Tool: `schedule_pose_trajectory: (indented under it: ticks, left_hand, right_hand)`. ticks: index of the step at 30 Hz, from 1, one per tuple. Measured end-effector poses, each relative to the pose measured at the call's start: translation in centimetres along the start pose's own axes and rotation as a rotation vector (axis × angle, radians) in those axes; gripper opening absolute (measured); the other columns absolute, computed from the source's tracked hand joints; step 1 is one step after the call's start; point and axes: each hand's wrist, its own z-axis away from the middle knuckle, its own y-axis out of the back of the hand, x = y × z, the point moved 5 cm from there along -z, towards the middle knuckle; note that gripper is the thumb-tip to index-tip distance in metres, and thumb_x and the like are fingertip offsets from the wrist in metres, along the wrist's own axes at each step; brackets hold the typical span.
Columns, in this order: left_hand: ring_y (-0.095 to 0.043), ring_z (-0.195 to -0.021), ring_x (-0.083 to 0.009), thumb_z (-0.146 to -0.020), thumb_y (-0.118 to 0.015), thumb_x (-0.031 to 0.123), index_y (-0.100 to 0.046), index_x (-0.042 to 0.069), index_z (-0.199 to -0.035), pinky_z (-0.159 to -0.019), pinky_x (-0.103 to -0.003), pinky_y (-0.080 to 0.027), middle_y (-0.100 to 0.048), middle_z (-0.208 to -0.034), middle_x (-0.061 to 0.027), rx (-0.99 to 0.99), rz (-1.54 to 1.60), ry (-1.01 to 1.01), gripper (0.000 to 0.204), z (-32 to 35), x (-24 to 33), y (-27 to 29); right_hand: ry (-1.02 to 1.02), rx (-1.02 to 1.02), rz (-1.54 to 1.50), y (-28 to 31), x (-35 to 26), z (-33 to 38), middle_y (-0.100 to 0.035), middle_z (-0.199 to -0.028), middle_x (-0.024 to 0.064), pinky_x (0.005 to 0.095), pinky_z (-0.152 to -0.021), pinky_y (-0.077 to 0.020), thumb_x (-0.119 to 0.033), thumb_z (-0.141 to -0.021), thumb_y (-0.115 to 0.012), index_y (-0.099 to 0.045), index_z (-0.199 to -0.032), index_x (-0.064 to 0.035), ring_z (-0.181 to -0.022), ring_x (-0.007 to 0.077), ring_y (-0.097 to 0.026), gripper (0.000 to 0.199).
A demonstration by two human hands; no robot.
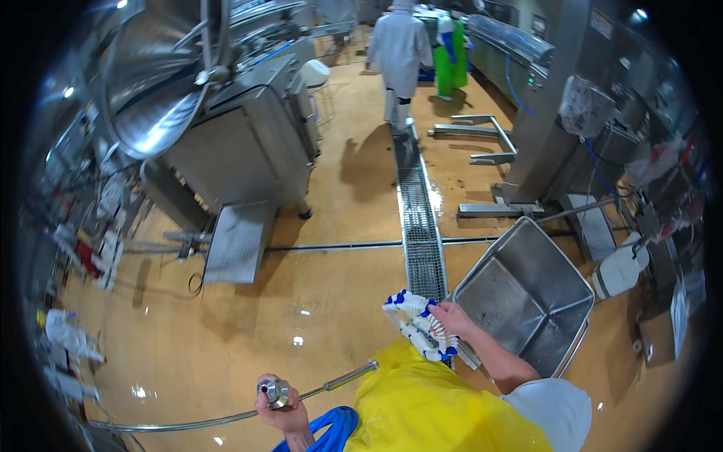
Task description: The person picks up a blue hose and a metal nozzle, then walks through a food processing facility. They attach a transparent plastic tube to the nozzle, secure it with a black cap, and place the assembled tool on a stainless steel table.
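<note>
My left hand [285, 416] is closed round a round, stepped metal fitting [276, 392] with a dark hole in its end. A long thin metal pipe [203, 419] runs behind that hand toward my yellow apron [444, 399]; whether the hand also grips it I cannot tell. Coils of blue hose [337, 429] hang beside my left wrist. In my right hand [450, 317] is a looped, ribbed white plastic piece with blue ends [422, 329], held in front of the apron. Its exact kind does not show.
A deep steel tub [520, 290] stands open at my right. Ahead, a grated drain [418, 218] crosses the tan floor. Steel machinery with a tilted bowl [154, 90] stands left, and a U-shaped metal frame [486, 139] right. A person in white [401, 53] is farther ahead, near another in green [452, 64].
</note>
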Motion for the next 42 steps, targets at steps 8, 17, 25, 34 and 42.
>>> schedule_pose_trajectory:
  ticks: [8, 17, 25, 34, 42]
  left_hand:
    - [-0.042, -0.048, -0.0118, -0.094, -0.062, 0.040, -0.056, 0.003, -0.110, -0.038, -0.027, -0.027, -0.054, -0.088, -0.0042, -0.211, -0.012, 0.312, 0.041, -24.5, -14.1, -9.2]
    - [-0.064, -0.080, -0.0127, -0.080, -0.070, 0.025, -0.060, 0.000, -0.113, -0.067, -0.025, -0.055, -0.061, -0.092, -0.0057, -0.351, -0.266, 0.513, 0.043, -43.4, -26.5, -24.7]
    - [-0.063, -0.073, -0.0114, -0.085, -0.068, 0.028, -0.060, 0.001, -0.110, -0.062, -0.024, -0.051, -0.061, -0.089, -0.0041, -0.379, -0.464, 0.411, 0.037, -63.6, -41.0, -31.1]
    - [-0.062, -0.071, -0.0099, -0.089, -0.065, 0.030, -0.059, 0.004, -0.116, -0.057, -0.023, -0.048, -0.062, -0.085, -0.0015, -0.386, -0.095, 0.621, 0.038, -86.7, -52.9, -46.9]
    - [-0.057, -0.063, -0.0113, -0.092, -0.064, 0.031, -0.060, 0.003, -0.117, -0.052, -0.026, -0.043, -0.061, -0.083, -0.0027, -0.365, -0.003, 0.667, 0.038, -106.4, -68.8, -59.3]
  right_hand:
    - [0.181, 0.204, -0.110, 3.8, -9.1, -15.0, -0.071, -0.082, 0.0063, 0.0309, -0.061, -0.0550, -0.030, -0.107, -0.063, -0.069, -0.106, 0.0002, -0.068, 0.0132, -0.068, 0.031]
    - [0.163, 0.181, 0.321, 9.8, -19.9, -43.1, -0.077, -0.089, 0.0106, 0.0367, -0.069, -0.0582, -0.040, -0.106, -0.063, -0.075, -0.103, 0.0026, -0.075, 0.0185, -0.073, 0.044]
    - [-0.277, -0.128, 0.959, 15.6, -18.9, -62.6, -0.075, -0.114, 0.0295, 0.0506, -0.095, -0.0552, -0.067, -0.098, -0.054, -0.079, -0.112, -0.0005, -0.108, 0.0452, -0.071, 0.073]
    - [-0.555, 0.025, 0.687, 28.0, -10.4, -68.6, -0.071, -0.132, 0.0251, 0.0463, -0.104, -0.0532, -0.070, -0.095, -0.058, -0.070, -0.133, -0.0014, -0.126, 0.0413, -0.067, 0.080]
    - [-0.680, 0.133, 0.779, 40.1, -24.7, -85.0, -0.071, -0.131, 0.0261, 0.0454, -0.103, -0.0529, -0.066, -0.097, -0.057, -0.071, -0.129, -0.0003, -0.126, 0.0403, -0.067, 0.074]
